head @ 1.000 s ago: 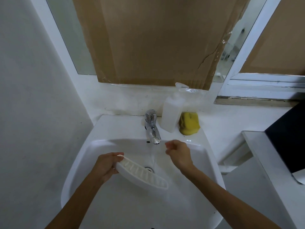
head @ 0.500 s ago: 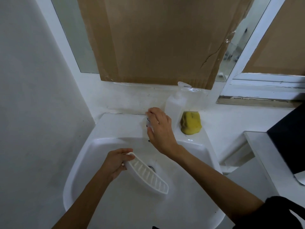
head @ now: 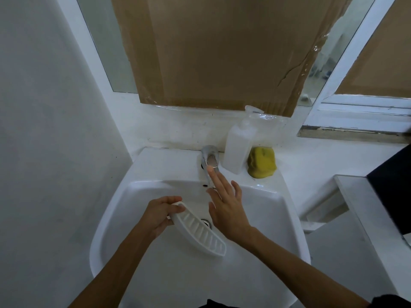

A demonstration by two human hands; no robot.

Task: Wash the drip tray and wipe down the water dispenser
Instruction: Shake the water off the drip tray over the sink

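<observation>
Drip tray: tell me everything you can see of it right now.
The drip tray is a long, narrow, slightly curved white piece that looks like plastic, with a row of raised ribs and slots along its upper face. It is held tilted over the white sink basin, its far end high and its near end low, partly covering the drain. The left hand has its grip on the upper end, fingers wrapped over the edge. The right hand, open, sits just beside it; whether they touch is unclear.
</observation>
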